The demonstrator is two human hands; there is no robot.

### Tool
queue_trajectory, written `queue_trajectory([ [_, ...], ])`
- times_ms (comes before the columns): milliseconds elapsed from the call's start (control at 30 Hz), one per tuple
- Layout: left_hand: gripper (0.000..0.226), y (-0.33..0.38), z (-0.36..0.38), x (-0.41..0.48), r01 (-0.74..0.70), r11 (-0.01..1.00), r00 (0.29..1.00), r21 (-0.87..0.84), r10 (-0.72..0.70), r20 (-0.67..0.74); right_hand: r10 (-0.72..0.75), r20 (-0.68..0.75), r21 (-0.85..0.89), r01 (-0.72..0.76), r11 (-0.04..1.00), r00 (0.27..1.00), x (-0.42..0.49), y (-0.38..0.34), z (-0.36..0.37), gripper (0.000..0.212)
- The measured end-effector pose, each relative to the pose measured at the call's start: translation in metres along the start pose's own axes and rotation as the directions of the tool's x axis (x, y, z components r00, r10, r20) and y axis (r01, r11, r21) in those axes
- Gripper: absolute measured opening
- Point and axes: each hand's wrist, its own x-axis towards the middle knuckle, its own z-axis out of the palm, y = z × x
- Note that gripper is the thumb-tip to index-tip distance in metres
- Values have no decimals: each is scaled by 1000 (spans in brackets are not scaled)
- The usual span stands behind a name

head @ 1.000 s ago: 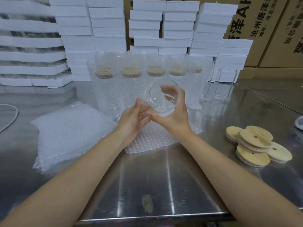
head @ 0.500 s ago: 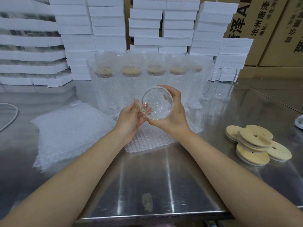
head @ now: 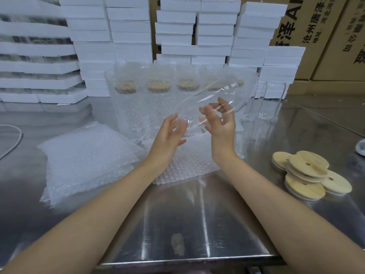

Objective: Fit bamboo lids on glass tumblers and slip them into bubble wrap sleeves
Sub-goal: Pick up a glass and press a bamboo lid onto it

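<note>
A clear glass tumbler (head: 209,99) hangs tilted and motion-blurred between my hands, above the steel table (head: 197,224). My right hand (head: 221,123) curls its fingers round the tumbler's middle. The straight fingers of my left hand (head: 169,135) touch its lower left end. A flat bubble wrap sleeve (head: 187,165) lies on the table under my hands. Several bamboo lids (head: 308,173) with centre holes sit piled at the right.
A pile of bubble wrap sleeves (head: 87,157) lies at the left. Several wrapped, lidded tumblers (head: 158,91) stand in a row behind my hands, with bare tumblers (head: 270,99) to their right. White foam boxes (head: 197,32) and cardboard cartons (head: 325,36) fill the back.
The tumbler has turned from mouth-toward-me to lying tilted sideways and has risen a little. My right hand shifted right along it, and my left hand's fingers spread at its lower end.
</note>
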Motion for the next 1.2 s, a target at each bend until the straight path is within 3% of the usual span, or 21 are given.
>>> queue_trajectory([
  [100,69,-4,2,-3,-121,982,990,143,108,94,181,-26,260,-168,951,983,8,-5,-5,66],
  [200,84,-4,1,-5,-263,927,960,267,223,169,341,73,374,-343,862,937,8,-5,-10,59],
  [333,86,-4,1,-8,-443,814,896,375,392,208,453,240,568,-502,652,859,8,-1,-10,86],
  [467,82,-4,5,-10,-538,699,837,472,511,196,473,479,561,-672,484,740,9,4,-12,93],
  [567,83,-6,6,-10,-552,674,819,491,548,169,524,586,499,-785,368,618,9,8,-11,104],
  [667,84,-7,6,-9,-544,682,825,489,543,159,514,630,410,-812,415,582,8,10,-10,102],
  [800,80,-7,6,-9,-546,685,823,482,547,155,515,595,432,-786,442,617,9,10,-11,97],
  [900,81,-8,6,-9,-562,685,809,463,573,132,544,477,467,-723,509,690,7,7,-9,90],
  [1000,85,-12,3,-5,-562,672,797,481,596,99,527,261,358,-588,726,809,4,6,-5,81],
  [1067,90,-15,1,-4,-525,686,821,503,564,88,441,176,244,-473,846,880,4,6,-3,76],
  [1200,96,-19,1,-4,-417,743,887,523,458,57,280,141,198,-304,932,950,6,8,1,82],
])
